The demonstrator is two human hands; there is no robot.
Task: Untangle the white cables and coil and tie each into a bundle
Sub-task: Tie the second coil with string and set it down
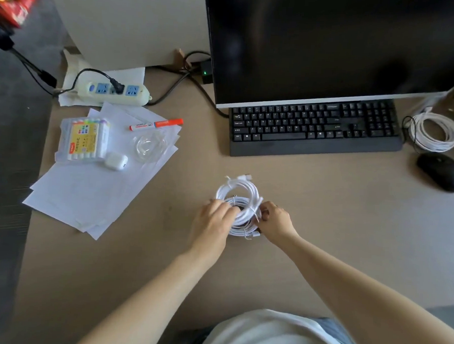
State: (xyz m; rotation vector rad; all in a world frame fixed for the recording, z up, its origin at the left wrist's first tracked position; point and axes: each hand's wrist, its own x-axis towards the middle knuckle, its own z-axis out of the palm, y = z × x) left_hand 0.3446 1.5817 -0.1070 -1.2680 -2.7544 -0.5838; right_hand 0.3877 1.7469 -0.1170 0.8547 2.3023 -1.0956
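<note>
Off to the left, loose white papers [88, 188] are lying fanned on the desk [163, 260], carrying a pack of highlighters [84, 138], a small white earbud case [116, 160] and an orange marker [157, 124] — clutter that looks pushed aside so the middle stays free for the work.

There, the left hand [214, 223] is reaching over the near-left side of the coiled white cables [241, 209], fingers curled onto the loops, seemingly pinning them so the coil keeps its shape. Two rings seem to be overlapping here: a farther one with a plug sticking out at its top, and a nearer one under the hands. Whether they are separate bundles or still joined, I cannot tell.

The right hand [274, 220] is pinching the coil's right edge, fingertips drawn tight together — probably working a tie, though the tie itself is too small to make out.

Far right, beside the keyboard [315, 129] and above the mouse [441, 171], another white cable coil [437, 131] is resting well apart, apparently set aside.
</note>
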